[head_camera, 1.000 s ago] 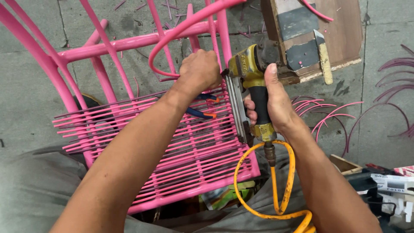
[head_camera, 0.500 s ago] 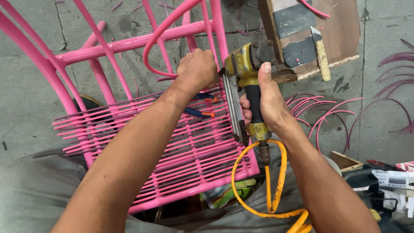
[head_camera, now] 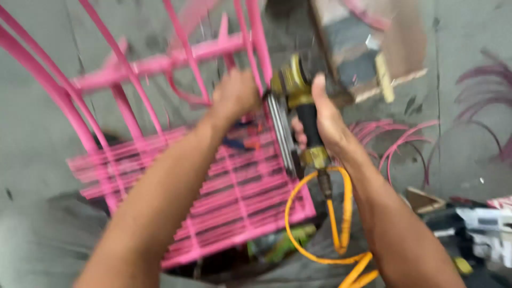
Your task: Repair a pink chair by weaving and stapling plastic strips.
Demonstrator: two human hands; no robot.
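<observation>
A pink chair frame (head_camera: pixel 160 64) with a woven pink strip seat (head_camera: pixel 224 208) stands before me, blurred by motion. My left hand (head_camera: pixel 234 96) is closed around a pink strip at the frame's upright bar. My right hand (head_camera: pixel 322 122) grips a yellow and black pneumatic stapler (head_camera: pixel 296 101), whose nose is held against the upright beside my left hand. A yellow air hose (head_camera: pixel 341 224) loops down from the tool's handle.
Loose pink strips (head_camera: pixel 394 144) lie on the grey concrete floor at the right. A wooden board (head_camera: pixel 373 48) with a tool on it lies at the top right. Boxes and small items (head_camera: pixel 480 224) sit at the lower right.
The view has swung and gone blurry. Both hands and the stapler stay together at the upright bar; the pink strip loop above my left hand has shifted.
</observation>
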